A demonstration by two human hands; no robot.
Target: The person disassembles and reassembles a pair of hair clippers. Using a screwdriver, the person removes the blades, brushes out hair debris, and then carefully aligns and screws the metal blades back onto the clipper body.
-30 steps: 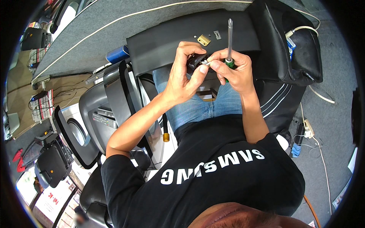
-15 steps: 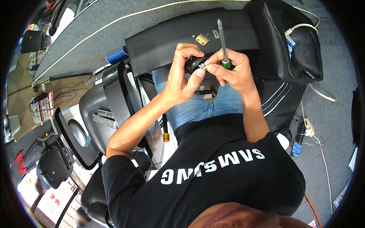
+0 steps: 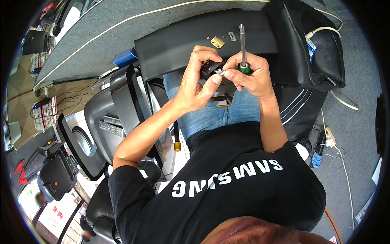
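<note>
My left hand [image 3: 198,79] grips a small black part [image 3: 210,69] with a bit of white metal showing at its end. My right hand [image 3: 248,76] holds a screwdriver [image 3: 243,49] with a green handle and a silver shaft that points up and away from me, and its fingertips pinch the same black part. Both hands meet above my lap, just in front of a long black padded panel [image 3: 178,42]. A small brass hinge plate [image 3: 217,41] and a small grey metal piece [image 3: 232,36] lie on that panel.
A black cushion [image 3: 308,53] stands at the right with a white cable [image 3: 325,29] on it. A blue cylinder [image 3: 124,57] lies left of the panel. Grey and black chair parts [image 3: 118,118] crowd my left side. A power strip [image 3: 329,138] sits on the grey carpet.
The screwdriver shaft has swung from leaning slightly right to nearly upright, and both hands have shifted a little left with the black part still between them.
</note>
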